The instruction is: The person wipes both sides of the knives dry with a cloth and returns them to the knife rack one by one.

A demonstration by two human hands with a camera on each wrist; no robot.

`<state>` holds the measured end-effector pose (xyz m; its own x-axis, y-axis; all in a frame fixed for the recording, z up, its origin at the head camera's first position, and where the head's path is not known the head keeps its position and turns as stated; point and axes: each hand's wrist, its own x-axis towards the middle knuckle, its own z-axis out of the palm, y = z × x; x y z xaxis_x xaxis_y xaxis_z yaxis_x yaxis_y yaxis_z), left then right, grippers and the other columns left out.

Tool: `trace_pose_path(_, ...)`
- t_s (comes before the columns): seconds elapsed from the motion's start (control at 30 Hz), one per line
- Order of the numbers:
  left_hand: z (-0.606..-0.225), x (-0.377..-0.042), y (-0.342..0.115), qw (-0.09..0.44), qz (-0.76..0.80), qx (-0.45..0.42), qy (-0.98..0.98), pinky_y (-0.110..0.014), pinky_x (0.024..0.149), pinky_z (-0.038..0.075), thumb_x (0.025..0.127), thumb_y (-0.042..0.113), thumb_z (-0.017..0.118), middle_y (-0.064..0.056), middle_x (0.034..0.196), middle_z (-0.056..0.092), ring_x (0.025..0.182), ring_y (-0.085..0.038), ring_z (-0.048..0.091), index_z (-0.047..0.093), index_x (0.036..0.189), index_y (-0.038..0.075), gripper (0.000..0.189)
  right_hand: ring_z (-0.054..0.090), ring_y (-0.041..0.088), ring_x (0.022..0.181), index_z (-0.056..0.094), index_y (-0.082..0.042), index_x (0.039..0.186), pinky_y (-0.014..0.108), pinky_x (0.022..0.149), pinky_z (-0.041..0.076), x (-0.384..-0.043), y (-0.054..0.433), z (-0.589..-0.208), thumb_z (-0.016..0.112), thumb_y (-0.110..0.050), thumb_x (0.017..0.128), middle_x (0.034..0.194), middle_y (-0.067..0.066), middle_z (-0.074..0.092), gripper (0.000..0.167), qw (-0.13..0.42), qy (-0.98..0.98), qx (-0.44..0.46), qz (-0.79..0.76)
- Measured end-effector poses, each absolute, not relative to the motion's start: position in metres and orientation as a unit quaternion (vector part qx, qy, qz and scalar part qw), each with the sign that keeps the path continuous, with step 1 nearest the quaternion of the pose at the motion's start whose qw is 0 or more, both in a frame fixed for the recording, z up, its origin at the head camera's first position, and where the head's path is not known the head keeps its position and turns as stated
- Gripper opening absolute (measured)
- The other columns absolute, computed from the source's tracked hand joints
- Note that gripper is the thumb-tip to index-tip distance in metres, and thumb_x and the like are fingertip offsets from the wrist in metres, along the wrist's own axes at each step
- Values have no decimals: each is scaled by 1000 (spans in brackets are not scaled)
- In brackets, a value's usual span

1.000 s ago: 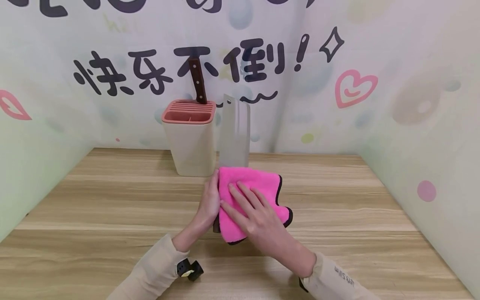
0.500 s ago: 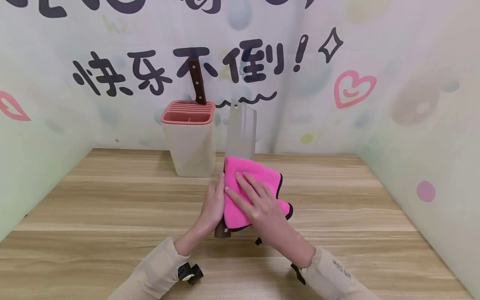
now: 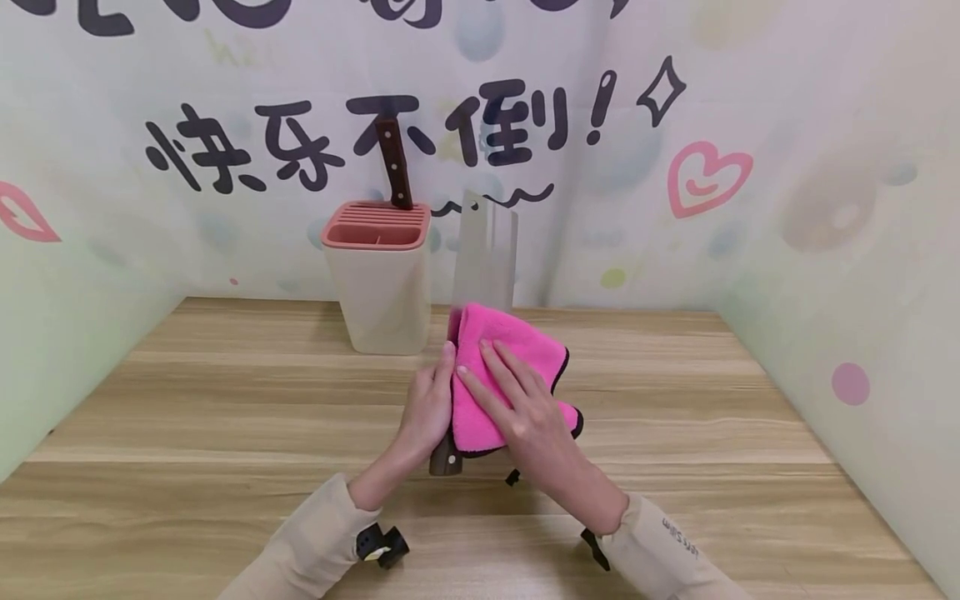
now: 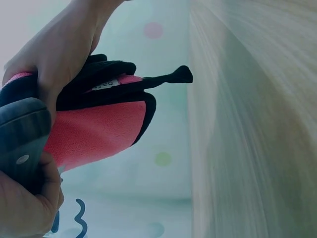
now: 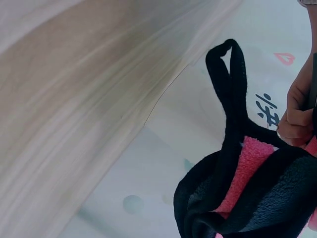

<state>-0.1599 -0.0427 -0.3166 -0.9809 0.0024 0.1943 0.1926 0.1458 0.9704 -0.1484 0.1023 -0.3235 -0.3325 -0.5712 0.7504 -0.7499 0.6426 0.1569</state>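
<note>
My left hand (image 3: pixel 429 408) grips the dark riveted handle (image 4: pixel 25 141) of a cleaver, whose broad blade (image 3: pixel 486 250) points up and away. A pink cloth (image 3: pixel 480 417) with black edging is folded over the lower part of the blade, hiding it. My right hand (image 3: pixel 534 417) holds this cloth against the blade, its fingers spread over the pink face and its thumb (image 4: pixel 47 96) on the other side. In the right wrist view, the cloth's dark underside and a black loop (image 5: pixel 230 84) hang free, with the left hand (image 5: pixel 299 111) on the handle beyond.
A cream knife holder (image 3: pixel 378 292) with a pink slotted top stands behind and left of the hands. One brown-handled knife (image 3: pixel 395 162) is upright in it. The wooden table (image 3: pixel 225 417) is bounded by printed cloth walls (image 3: pixel 825 250) behind and at both sides.
The cleaver has shifted a little to the right. The cloth has slid up along the blade with my right hand, and more of the handle's end shows below it.
</note>
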Motion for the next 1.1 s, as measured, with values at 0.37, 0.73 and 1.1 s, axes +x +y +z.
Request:
trace_pose_path(0.37, -313, -162, -45, 68, -679, -58, -729, -27, 56, 45, 97, 41, 22, -3, 60, 54, 55, -12, 52, 57, 76, 1, 57, 43, 34, 117, 56, -7, 119, 43, 94, 40, -146, 100, -326, 32, -6, 96, 125, 20, 48, 33, 450, -790, 406, 94)
trace_pose_path(0.73, -309, -163, -46, 65, -717, -47, -693, -28, 54, 48, 96, 45, 21, -4, 64, 57, 56, -13, 55, 56, 81, 2, 57, 47, 35, 113, 58, -7, 116, 43, 91, 42, -138, 96, -331, 31, -2, 95, 121, 21, 51, 35, 469, -773, 421, 73)
trace_pose_path(1.1, -306, -165, -47, 70, -731, 5, -679, -24, 50, 44, 96, 45, 22, 0, 59, 51, 51, -10, 50, 53, 76, 7, 54, 49, 37, 111, 61, -8, 112, 43, 90, 44, -129, 94, -334, 33, 0, 93, 118, 22, 53, 35, 483, -754, 443, 47)
